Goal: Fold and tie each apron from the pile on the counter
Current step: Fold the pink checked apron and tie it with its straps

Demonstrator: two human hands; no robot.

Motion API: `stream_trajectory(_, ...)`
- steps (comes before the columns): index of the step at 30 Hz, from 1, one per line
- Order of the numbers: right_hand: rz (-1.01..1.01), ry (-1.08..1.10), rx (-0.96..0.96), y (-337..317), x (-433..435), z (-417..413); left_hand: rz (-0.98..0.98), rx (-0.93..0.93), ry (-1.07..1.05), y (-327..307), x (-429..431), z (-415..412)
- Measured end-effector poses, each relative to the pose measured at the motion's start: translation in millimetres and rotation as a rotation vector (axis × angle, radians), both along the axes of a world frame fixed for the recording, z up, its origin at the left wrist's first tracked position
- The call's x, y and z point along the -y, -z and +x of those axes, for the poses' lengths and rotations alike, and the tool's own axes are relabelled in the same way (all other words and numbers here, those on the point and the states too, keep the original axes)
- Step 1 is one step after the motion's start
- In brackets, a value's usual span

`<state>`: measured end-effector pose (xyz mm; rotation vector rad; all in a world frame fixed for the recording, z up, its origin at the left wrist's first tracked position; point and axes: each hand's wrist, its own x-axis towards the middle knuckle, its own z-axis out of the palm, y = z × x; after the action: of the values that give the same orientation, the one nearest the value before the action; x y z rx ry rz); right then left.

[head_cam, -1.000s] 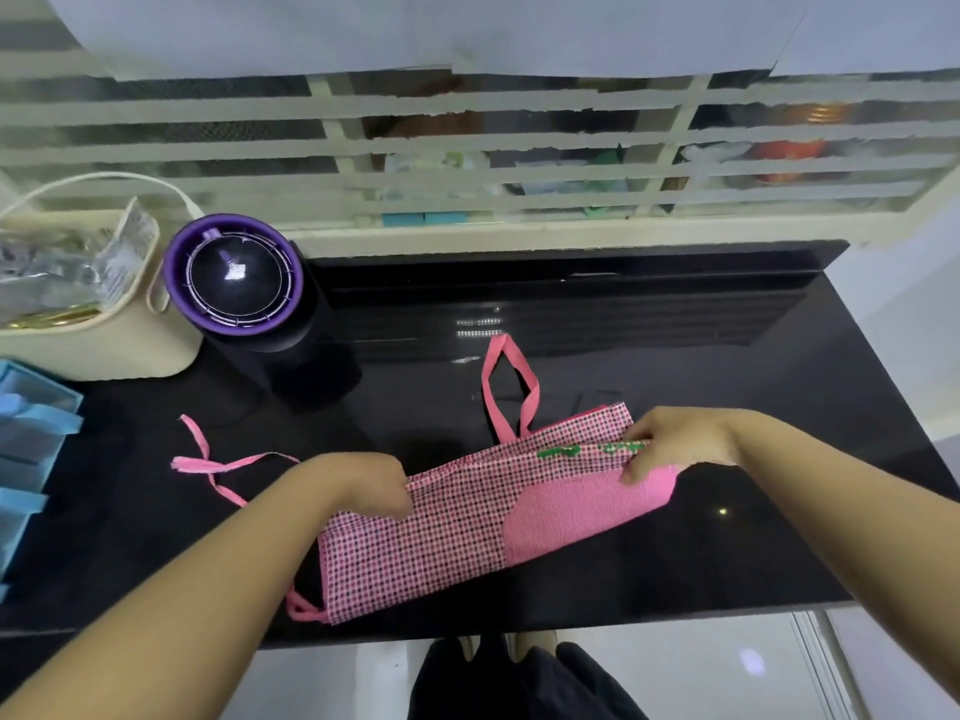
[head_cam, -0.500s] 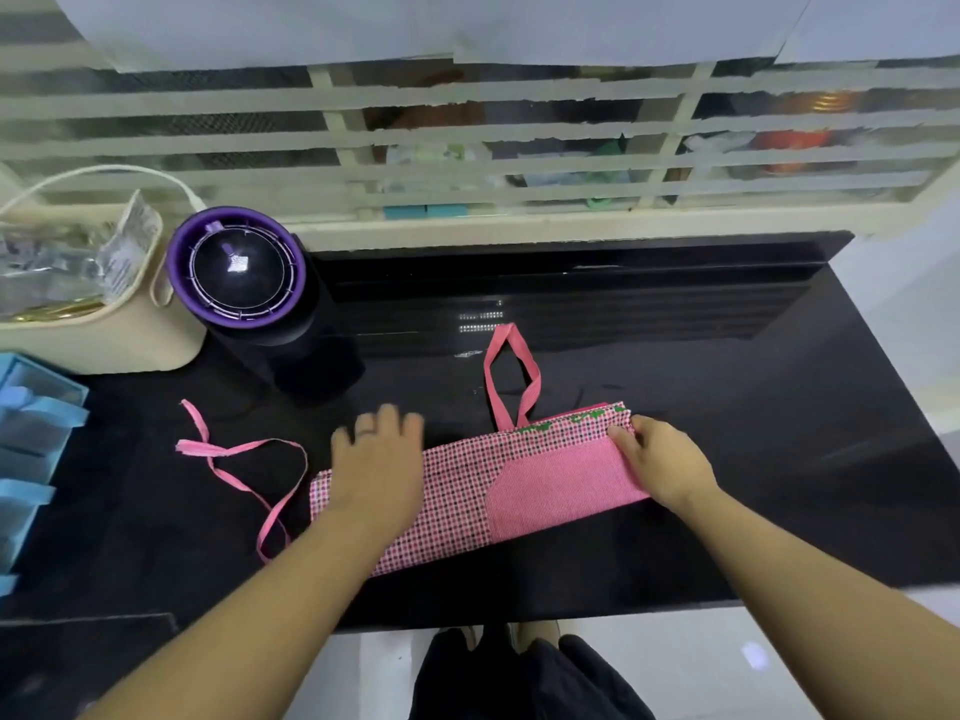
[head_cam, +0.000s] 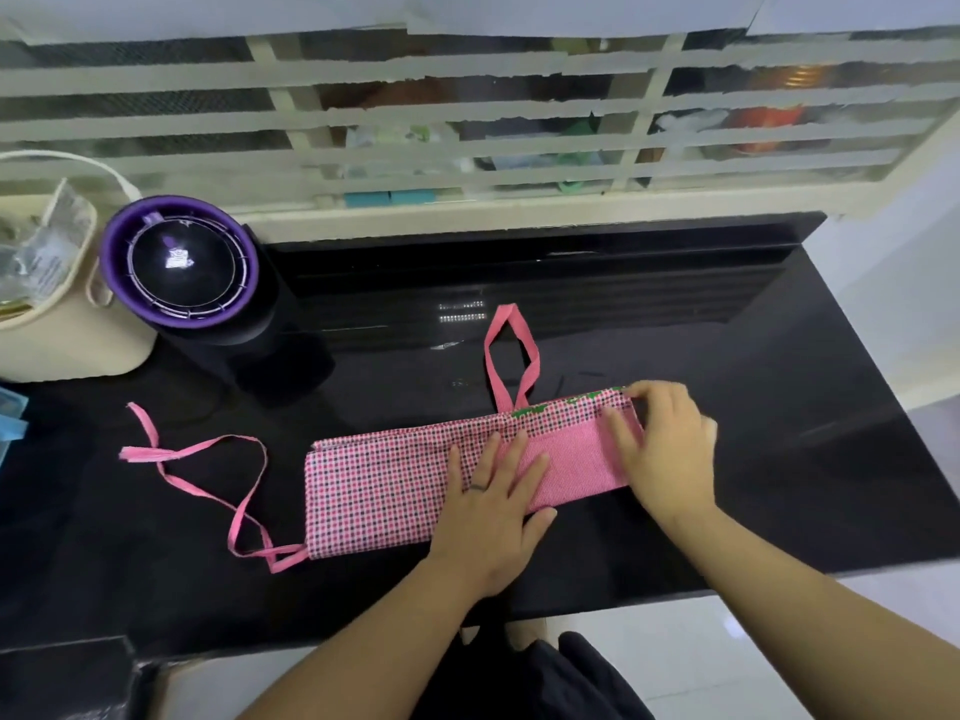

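A pink checked apron (head_cam: 384,485) lies folded into a long narrow band across the black counter (head_cam: 753,433). Its plain pink pocket panel (head_cam: 571,459) is at the right end. The neck loop (head_cam: 511,356) sticks out toward the back, and the pink tie straps (head_cam: 228,480) trail off to the left. My left hand (head_cam: 493,511) presses flat on the middle of the band, fingers spread. At the band's right end my right hand (head_cam: 665,449) has its fingers curled over the edge of the cloth.
A black and purple round appliance (head_cam: 182,267) stands at the back left beside a cream basket (head_cam: 67,340) of packets. Light blue items (head_cam: 10,423) sit at the far left edge. A slatted window runs behind the counter. The front edge lies near my body.
The apron went from a wider folded piece held by both hands to a narrow flat band. My left hand slid right from the band's left part to its middle; my right stays at the end.
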<state>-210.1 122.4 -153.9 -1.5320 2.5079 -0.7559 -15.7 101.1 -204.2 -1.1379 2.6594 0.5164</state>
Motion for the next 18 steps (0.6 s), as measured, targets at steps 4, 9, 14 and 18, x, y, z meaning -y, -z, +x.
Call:
stream_trajectory(4, 0.046, -0.567, 0.139, 9, -3, 41, 0.094, -0.141, -0.009, -11, 11, -12)
stream_trajectory(9, 0.327, -0.671, 0.049, 55, -8, 42, -0.055, -0.066, -0.018, -5, 25, 30)
stream_trajectory(14, 0.379, -0.542, -0.237, 66, -8, 51, -0.125, 0.028, -0.135, -6, 17, 45)
stream_trajectory(18, 0.379, -0.585, -0.135, 55, -4, 39, -0.007, 0.003, -0.107, -15, 11, 20)
